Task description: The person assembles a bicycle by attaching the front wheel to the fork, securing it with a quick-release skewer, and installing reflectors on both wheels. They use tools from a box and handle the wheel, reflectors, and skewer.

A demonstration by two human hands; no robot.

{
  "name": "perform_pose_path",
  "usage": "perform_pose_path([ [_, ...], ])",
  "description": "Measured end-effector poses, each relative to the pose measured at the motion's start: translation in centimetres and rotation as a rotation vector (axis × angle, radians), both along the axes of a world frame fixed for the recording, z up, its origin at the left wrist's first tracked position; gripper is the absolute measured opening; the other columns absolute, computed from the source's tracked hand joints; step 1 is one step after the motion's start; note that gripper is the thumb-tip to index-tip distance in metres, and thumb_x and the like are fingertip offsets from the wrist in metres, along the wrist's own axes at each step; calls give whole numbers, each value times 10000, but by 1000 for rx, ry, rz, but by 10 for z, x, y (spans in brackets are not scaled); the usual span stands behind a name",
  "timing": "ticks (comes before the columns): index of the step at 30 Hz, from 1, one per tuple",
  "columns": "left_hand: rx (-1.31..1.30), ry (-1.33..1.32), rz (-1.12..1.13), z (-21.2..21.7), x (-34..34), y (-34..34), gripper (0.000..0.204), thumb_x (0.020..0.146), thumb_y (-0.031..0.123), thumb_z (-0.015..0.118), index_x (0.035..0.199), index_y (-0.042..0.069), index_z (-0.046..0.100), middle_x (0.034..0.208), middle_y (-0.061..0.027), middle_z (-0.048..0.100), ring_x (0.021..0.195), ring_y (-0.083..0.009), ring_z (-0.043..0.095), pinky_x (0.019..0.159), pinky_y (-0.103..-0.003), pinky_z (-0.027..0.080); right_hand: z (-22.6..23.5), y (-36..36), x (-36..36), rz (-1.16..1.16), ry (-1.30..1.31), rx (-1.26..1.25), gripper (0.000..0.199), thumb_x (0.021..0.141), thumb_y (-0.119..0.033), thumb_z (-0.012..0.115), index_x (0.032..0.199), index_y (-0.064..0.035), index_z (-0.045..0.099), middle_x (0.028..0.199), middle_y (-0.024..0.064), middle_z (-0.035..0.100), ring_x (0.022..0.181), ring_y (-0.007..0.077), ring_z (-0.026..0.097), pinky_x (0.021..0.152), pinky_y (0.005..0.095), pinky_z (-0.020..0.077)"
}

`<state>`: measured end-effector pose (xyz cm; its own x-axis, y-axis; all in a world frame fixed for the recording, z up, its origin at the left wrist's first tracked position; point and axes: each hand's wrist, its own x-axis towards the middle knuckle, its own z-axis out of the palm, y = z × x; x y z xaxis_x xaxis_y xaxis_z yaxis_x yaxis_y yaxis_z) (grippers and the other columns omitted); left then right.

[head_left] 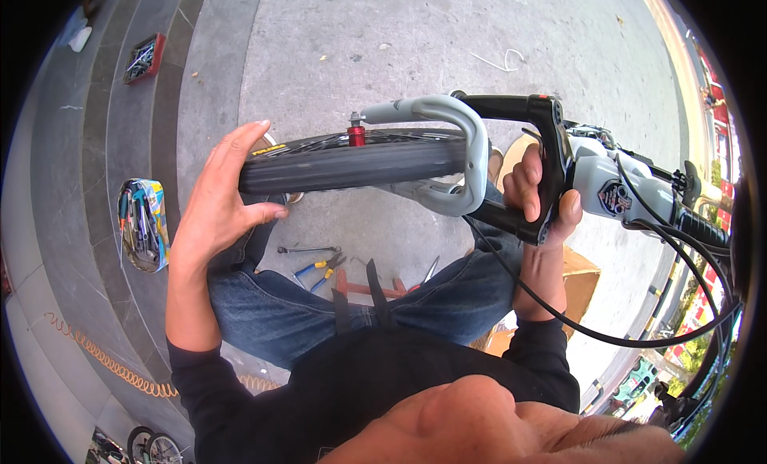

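Observation:
A bicycle front wheel with a black tyre (351, 173) lies across the view, set in a suspension fork with a grey arch (478, 156). Its red hub (356, 136) sits at the end of the upper grey fork leg. My left hand (228, 184) is spread in a C at the tyre's left end, fingers beyond it and thumb on the near side; whether the palm touches the rubber I cannot tell. My right hand (535, 188) is wrapped round the black fork crown (551, 136). Beside it is the light grey frame (598, 184).
Between my legs lie a wrench (307, 249), blue-and-yellow pliers (326, 276) and a red metal piece (363, 288). A tool pouch (145, 224) and a red bin of hardware (144, 59) stand on the left steps. A black cable (591, 332) loops at the right, above a cardboard box (579, 284). An orange coiled hose (104, 360) trails lower left.

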<state>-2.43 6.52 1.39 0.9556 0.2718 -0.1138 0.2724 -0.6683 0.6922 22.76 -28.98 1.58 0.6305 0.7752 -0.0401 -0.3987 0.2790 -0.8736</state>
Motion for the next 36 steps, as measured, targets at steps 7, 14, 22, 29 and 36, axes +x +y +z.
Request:
perform_pose_path([
  [7, 16, -12, -3, 0, -1, 2, 1147, 566, 104, 1009, 1599, 114, 511, 1562, -188, 578, 1438, -402, 567, 1210, -481, 472, 1, 1, -1, -11, 10, -16, 653, 929, -633, 822, 1082, -63, 544, 687, -60, 587, 565, 12, 441, 550, 202, 297],
  [14, -4, -5, 4, 0, -1, 3, 1066, 591, 71, 988, 1566, 88, 558, 1526, -175, 616, 1397, -376, 609, 1174, -451, 498, 1, 1, -1, -9, 15, -3, 659, 924, -634, 830, 1081, -61, 546, 685, -58, 586, 566, 16, 439, 550, 205, 293],
  [22, -20, -48, -14, 2, 1, 3, 913, 633, 57, 972, 1480, 57, 632, 1419, -166, 691, 1314, -343, 670, 1139, -423, 517, 1, 2, -1, -7, 17, -5, 656, 921, -626, 838, 1074, -54, 555, 688, -49, 586, 566, 16, 449, 545, 201, 304],
  [29, -26, -52, -17, 1, -1, 4, 812, 650, 38, 957, 1410, 44, 673, 1356, -166, 717, 1262, -342, 694, 1102, -422, 532, -2, -1, 0, -9, -6, -18, 659, 921, -666, 808, 1113, -74, 593, 667, -56, 652, 581, 39, 428, 560, 220, 310],
  [36, 48, 162, 36, -12, -17, 32, 573, 722, -75, 872, 1257, 10, 687, 1197, -178, 732, 1141, -392, 707, 984, -449, 546, -1, -1, 4, 21, 55, 48, 679, 915, -658, 824, 1126, -59, 584, 673, -50, 639, 569, 41, 412, 550, 222, 302],
])
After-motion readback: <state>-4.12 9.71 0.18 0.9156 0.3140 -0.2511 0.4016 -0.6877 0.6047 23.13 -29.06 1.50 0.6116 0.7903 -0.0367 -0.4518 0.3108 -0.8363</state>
